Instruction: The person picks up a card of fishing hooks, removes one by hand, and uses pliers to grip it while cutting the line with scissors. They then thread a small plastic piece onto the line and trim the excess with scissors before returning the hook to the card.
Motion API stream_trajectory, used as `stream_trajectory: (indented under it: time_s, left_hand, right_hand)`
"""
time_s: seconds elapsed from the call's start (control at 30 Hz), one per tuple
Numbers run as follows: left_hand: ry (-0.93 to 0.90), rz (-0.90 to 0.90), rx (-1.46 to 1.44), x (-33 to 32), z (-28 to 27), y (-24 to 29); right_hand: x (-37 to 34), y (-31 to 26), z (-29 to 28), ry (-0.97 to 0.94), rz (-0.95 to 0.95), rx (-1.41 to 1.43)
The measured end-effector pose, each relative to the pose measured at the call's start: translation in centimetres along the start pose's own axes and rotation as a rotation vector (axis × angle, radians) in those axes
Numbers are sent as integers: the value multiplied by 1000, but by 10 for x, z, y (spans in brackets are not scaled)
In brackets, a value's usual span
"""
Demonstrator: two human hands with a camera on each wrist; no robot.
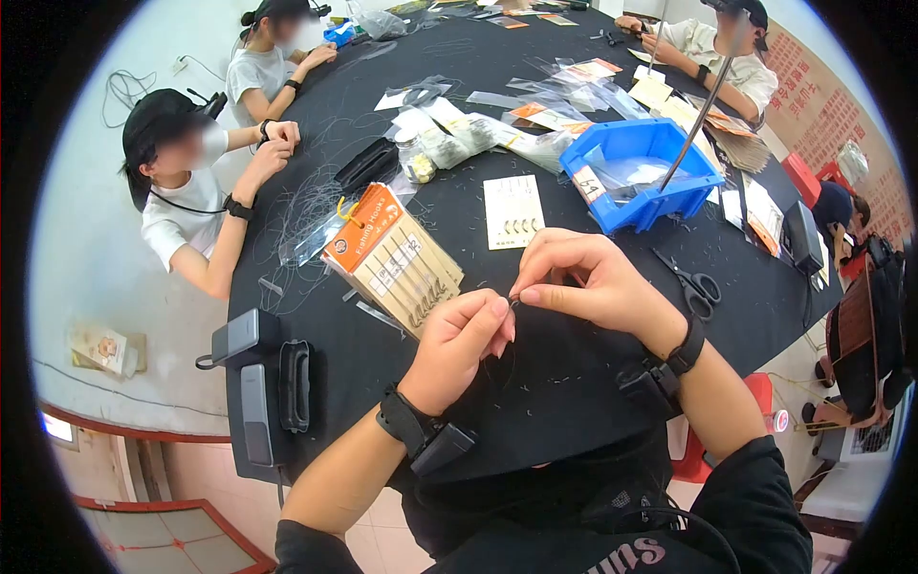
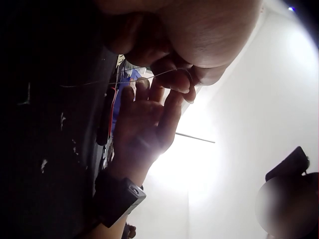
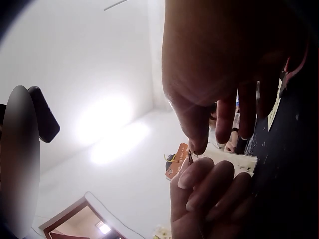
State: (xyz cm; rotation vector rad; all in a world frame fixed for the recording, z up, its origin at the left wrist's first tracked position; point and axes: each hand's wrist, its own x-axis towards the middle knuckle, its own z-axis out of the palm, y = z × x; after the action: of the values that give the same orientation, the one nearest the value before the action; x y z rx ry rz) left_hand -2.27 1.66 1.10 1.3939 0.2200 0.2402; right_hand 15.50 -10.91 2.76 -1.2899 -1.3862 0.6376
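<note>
Both hands meet over the black table. My left hand [image 1: 459, 340] pinches a small dark fishing hook [image 3: 190, 157] between thumb and curled forefinger; most of the hook is hidden. From these fingers a thin clear fishing line [image 2: 99, 83] trails out over the cloth. My right hand [image 1: 598, 282] pinches the line close by the hook with thumb and forefinger, its other fingers loosely bent. Just beyond the left hand lies a stack of fishing hook cards [image 1: 392, 263] with an orange header. A single card with several hooks [image 1: 513, 210] lies past the right hand.
A blue bin [image 1: 636, 172] with plastic bags stands at the back right. Black scissors [image 1: 690, 285] lie by the right wrist. Tangled line [image 1: 320, 187], a small jar [image 1: 414, 161] and packets spread farther back. Dark cases [image 1: 253, 383] sit at the left edge. Other people sit around the table.
</note>
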Motion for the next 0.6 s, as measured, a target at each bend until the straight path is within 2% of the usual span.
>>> stream_trajectory:
  time_s: [0.43, 0.6]
  left_hand:
    - [-13, -30, 24, 1, 1, 2]
    - [33, -19, -26, 2, 3, 2]
  right_hand:
    - [0, -4, -2, -6, 4, -109]
    - [0, -2, -3, -39, 11, -103]
